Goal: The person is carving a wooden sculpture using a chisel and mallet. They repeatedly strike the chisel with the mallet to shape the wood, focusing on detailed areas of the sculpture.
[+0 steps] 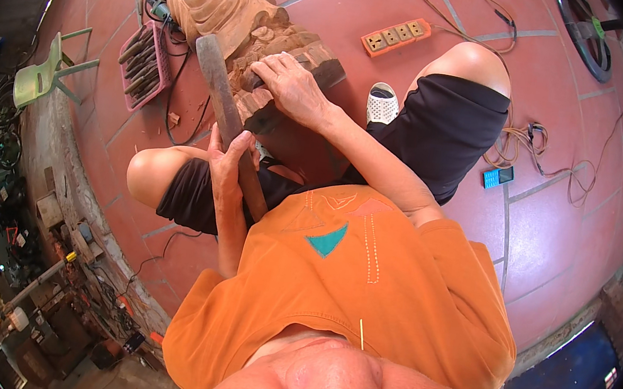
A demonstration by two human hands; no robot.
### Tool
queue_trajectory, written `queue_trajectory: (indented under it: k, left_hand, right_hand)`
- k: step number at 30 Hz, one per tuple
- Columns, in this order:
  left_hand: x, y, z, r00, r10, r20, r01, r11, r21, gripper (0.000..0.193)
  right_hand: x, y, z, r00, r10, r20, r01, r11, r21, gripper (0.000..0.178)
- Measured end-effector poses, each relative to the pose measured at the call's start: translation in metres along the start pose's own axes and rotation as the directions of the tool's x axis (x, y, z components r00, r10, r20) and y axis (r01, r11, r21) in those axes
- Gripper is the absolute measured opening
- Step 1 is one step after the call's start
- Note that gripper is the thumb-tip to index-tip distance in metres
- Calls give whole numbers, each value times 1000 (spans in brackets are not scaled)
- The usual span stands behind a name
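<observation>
A brown carved wooden statue [219,0], with rounded folds, lies in front of me. Its rough lower end points toward my lap, between my knees. My left hand [228,159] is wrapped round a long, thick wooden club [221,78], tilted up beside the statue. The club's lower end reaches my lap. My right hand [293,87] rests at the statue's rough lower end with its fingers curled. Whatever those fingers may hold is hidden beneath them.
Left of the statue are a pink basket [164,60] of several wooden-handled tools and a teal power tool [159,5] with a cord. An orange power strip [395,38], a blue phone [498,177] and coiled cable [524,139] lie rightward. A green chair [38,75] stands far left.
</observation>
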State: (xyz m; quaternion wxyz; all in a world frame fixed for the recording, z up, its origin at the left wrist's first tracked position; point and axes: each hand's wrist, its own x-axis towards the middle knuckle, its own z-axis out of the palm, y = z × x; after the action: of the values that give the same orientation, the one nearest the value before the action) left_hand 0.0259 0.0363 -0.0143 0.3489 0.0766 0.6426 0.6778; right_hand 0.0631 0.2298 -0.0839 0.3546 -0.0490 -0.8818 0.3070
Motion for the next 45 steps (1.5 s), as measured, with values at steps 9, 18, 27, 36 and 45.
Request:
queue_trajectory:
  k: [9,18,27,36,45]
  left_hand:
    - [3,4,3,1000,10,-8,-10,997,72,38]
    - [-3,29,23,965,262,-10,-262,965,-10,37]
    - [15,15,19,995,85,44,-96,891,443,45]
    - [7,22,29,959,268,-91,-249,952,178,35]
    - [17,22,22,986,23,163,-91,902,421,45]
  right_hand:
    - [4,0,-2,997,68,-28,-67,997,45,44]
    - [8,5,1,997,75,-27,-74,997,29,44]
    - [13,10,1,993,120,-11,-119,992,40,40]
    - [10,12,6,994,69,-89,-64,996,59,37]
    - [6,16,6,993,70,-90,-63,995,84,33]
